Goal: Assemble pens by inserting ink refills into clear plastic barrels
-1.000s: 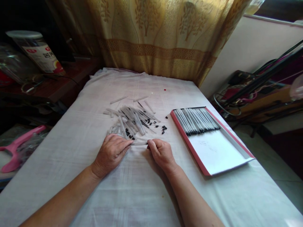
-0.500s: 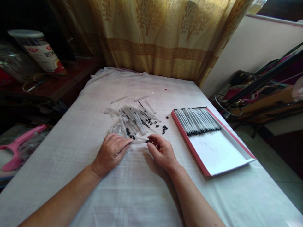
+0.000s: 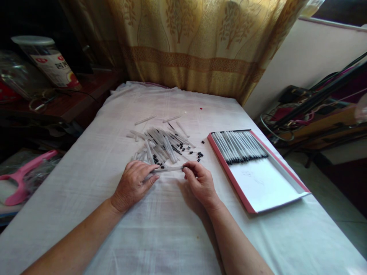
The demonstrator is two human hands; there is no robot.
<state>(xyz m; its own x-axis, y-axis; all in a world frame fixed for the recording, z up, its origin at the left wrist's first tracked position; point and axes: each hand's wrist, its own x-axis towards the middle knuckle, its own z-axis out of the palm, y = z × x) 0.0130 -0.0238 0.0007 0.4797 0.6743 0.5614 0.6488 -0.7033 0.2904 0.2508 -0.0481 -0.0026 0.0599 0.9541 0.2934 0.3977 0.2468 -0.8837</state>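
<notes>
Pinching the black-ended pen barrel (image 3: 169,169), the right hand (image 3: 200,184) should be aligning it; whether the left hand (image 3: 133,184) is gripping is unclear.

Two hands (image 3: 134,186), one box (image 3: 259,187), dozens of tubes (image 3: 170,149)

Beyond your left hand (image 3: 133,185), further left, you have a lidded, labelled jar (image 3: 54,67) on a reddish-brown surface (image 3: 92,88). Nearer, left of that hand: a pink item (image 3: 21,178), type unconfirmed. Well beyond your right hand (image 3: 201,184) hangs a gold curtain (image 3: 189,61), tree motifs noted. Far right, a black bar (image 3: 317,95) slants.
</notes>
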